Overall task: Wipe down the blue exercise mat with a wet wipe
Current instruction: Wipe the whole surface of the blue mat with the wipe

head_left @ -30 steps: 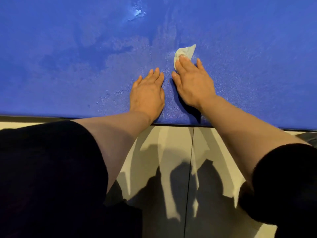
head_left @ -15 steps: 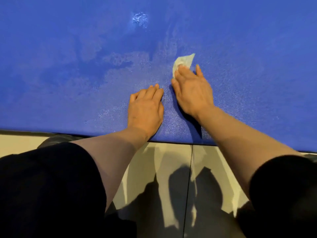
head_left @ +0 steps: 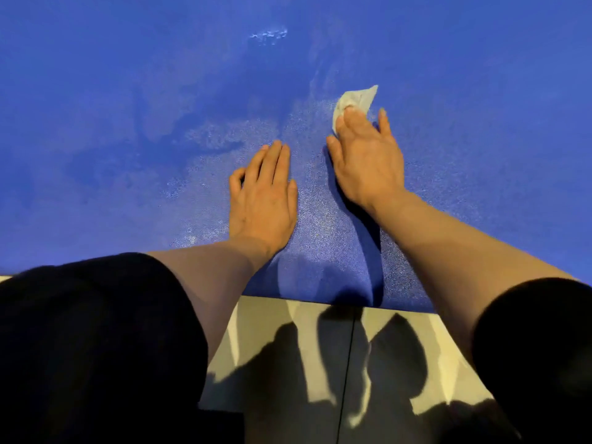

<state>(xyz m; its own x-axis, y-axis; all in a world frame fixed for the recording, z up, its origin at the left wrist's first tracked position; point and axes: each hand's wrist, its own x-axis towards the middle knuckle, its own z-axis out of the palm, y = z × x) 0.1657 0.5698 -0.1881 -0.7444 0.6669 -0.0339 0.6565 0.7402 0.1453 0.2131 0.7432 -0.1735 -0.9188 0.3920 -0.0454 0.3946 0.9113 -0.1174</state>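
On the blue exercise mat (head_left: 128, 91), the left hand (head_left: 262, 200) lay flat, fingers together, bracing. Just right of it, the right hand (head_left: 365, 155) pressed the wet wipe (head_left: 355, 99) down under straight, slightly spread fingers. Even pressure and overlapping strokes would likely clean best.

No legible text anywhere.
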